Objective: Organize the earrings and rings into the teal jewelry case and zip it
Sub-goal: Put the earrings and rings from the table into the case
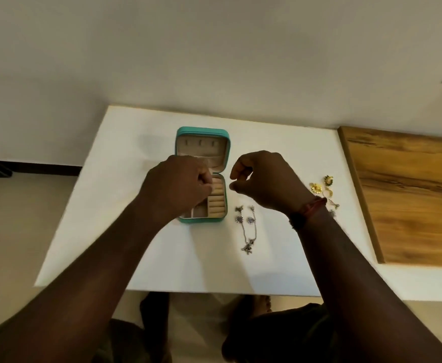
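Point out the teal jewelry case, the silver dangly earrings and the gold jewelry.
teal jewelry case [202, 131]: head view, lid's far rim.
silver dangly earrings [251, 220]: head view, round stud.
gold jewelry [316, 188]: head view, flower piece.

The teal jewelry case [203, 132] lies open, with silver earrings [246, 220] and gold rings [322, 186] at its 3 o'clock.

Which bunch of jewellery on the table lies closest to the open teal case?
The silver dangling earrings, lying just right of the teal case. The gold pieces sit farther right, toward the wooden board.
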